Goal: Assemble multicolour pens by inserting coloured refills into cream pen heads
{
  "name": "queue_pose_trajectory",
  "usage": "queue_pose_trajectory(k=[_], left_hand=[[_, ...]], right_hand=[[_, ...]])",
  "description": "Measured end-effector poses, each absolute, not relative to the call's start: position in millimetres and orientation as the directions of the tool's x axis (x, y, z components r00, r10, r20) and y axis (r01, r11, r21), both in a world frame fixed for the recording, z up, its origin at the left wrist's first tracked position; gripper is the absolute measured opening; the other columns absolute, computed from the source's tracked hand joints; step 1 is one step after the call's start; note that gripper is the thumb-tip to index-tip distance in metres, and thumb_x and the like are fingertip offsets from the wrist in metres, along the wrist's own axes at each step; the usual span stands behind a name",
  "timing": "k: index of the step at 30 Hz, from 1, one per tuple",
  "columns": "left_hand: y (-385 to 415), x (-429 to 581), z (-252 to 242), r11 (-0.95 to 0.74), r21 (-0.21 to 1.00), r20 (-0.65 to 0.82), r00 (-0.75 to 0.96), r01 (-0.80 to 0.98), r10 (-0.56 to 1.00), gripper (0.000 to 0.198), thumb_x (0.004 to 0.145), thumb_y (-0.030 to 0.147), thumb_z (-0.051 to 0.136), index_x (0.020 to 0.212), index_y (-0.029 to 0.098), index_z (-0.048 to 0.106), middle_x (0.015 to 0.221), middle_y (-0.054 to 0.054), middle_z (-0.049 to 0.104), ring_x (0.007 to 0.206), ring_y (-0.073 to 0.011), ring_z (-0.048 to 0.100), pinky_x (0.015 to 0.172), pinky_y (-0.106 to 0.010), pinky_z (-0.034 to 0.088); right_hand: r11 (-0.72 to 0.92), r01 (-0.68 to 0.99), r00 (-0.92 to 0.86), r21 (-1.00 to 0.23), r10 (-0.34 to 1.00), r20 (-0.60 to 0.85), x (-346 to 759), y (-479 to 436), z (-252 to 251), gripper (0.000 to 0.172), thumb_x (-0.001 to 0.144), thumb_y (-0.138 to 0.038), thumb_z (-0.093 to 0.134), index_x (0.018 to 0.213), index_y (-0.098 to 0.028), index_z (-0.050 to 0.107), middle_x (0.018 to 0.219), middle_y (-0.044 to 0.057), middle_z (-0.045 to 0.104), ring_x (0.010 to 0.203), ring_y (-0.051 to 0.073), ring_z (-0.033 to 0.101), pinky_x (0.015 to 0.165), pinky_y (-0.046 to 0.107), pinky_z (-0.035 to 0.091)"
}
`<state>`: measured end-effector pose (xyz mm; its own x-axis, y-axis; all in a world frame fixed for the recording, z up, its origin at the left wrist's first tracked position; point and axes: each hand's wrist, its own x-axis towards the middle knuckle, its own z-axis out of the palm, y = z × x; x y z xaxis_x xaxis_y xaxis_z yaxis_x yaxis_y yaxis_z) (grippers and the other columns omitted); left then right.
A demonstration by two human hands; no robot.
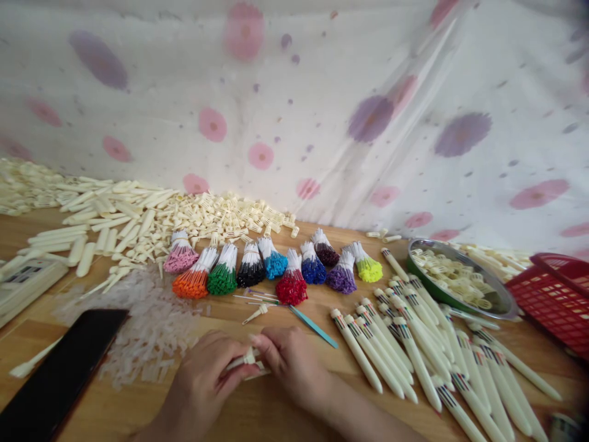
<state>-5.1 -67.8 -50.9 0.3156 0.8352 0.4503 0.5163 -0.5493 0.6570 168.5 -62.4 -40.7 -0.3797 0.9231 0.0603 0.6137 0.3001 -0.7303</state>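
Note:
My left hand [207, 368] is closed round a small cream plastic pen part [250, 356], low over the table's front middle. Facing it, my right hand [292, 365] pinches the same part from the other side. A thin whitish piece shows below the fingers, mostly hidden by them. Just beyond my hands lies a loose cream pen core [255, 314], beside several thin refills and light-blue tweezers [313, 326]. Behind these stand bundles of refills with coloured ends, among them red [291, 285], orange [191, 282], green [223, 279] and yellow [369, 270].
Finished-looking multicolour pens [405, 344] are heaped at right, near a green-sided metal bowl [416, 273] of cream parts and a red basket [552, 294]. At left lie a black phone [59, 374], clear plastic bits [147, 331] and piled cream parts [211, 215]. A patterned sheet [294, 110] hangs behind.

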Motion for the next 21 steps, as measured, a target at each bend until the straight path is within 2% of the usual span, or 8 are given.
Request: queue_pose_trajectory(k=[3,5,10,15,19,21], left_hand=[[-67.7,-5.9,-50.6,-0.473,0.708,0.385,0.274,0.524,0.881,0.008,0.074,0.031,0.066,0.072,0.024,0.062,0.061,0.002,0.064,0.056,-0.0139,0.06,0.052,-0.02,0.046],[-67.9,-5.9,-48.8,-0.436,0.73,0.346,0.264,0.526,0.9,0.009,0.074,0.031,0.066,0.07,0.024,0.062,0.06,0.003,0.063,0.055,-0.0133,0.06,0.05,-0.019,0.045],[-69.2,-4.5,-44.6,-0.421,0.747,0.321,0.276,0.514,0.906,0.011,0.074,0.03,0.066,0.066,0.024,0.062,0.058,0.003,0.061,0.053,-0.0125,0.058,0.05,-0.019,0.044],[-69.1,-3.6,-44.5,-0.397,0.765,0.292,0.277,0.506,0.915,0.011,0.073,0.028,0.066,0.065,0.023,0.061,0.057,0.004,0.061,0.053,-0.0117,0.058,0.05,-0.018,0.043],[-69.3,-2.8,-45.2,-0.378,0.774,0.282,0.259,0.507,0.924,0.012,0.071,0.027,0.067,0.061,0.022,0.06,0.056,0.005,0.06,0.052,-0.0111,0.057,0.05,-0.017,0.043],[-69.6,-2.2,-44.9,-0.346,0.797,0.247,0.255,0.495,0.935,0.01,0.071,0.027,0.066,0.063,0.023,0.062,0.056,0.005,0.061,0.052,-0.0111,0.057,0.05,-0.017,0.043]], right_hand=[[0.396,0.524,-0.468,-0.754,0.874,0.134,175.6,-62.4,-33.0,0.032,0.095,-0.037,0.026,0.084,-0.019,0.05,0.07,0.0,0.055,0.06,0.012,0.049,0.054,0.02,0.034],[0.471,0.493,-0.523,-0.732,0.832,0.184,176.7,-62.6,-31.7,0.024,0.094,-0.032,0.028,0.088,-0.019,0.047,0.076,0.001,0.056,0.065,0.012,0.049,0.058,0.02,0.036],[0.434,0.587,-0.48,-0.684,0.866,0.138,173.1,-61.5,-37.5,0.037,0.094,-0.037,0.026,0.067,-0.02,0.043,0.057,-0.002,0.045,0.05,0.011,0.041,0.048,0.021,0.028],[0.477,0.522,-0.537,-0.708,0.828,0.162,173.5,-61.8,-37.1,0.032,0.095,-0.036,0.026,0.082,-0.018,0.049,0.07,0.001,0.054,0.061,0.012,0.048,0.055,0.02,0.033],[0.394,0.583,-0.474,-0.711,0.875,0.097,171.5,-61.2,-39.9,0.05,0.094,-0.048,0.021,0.06,-0.019,0.044,0.053,-0.002,0.044,0.047,0.011,0.038,0.046,0.021,0.026],[0.398,0.552,-0.471,-0.733,0.874,0.12,172.4,-60.8,-39.5,0.05,0.093,-0.051,0.021,0.064,-0.019,0.046,0.056,-0.002,0.047,0.05,0.011,0.041,0.047,0.021,0.027]])
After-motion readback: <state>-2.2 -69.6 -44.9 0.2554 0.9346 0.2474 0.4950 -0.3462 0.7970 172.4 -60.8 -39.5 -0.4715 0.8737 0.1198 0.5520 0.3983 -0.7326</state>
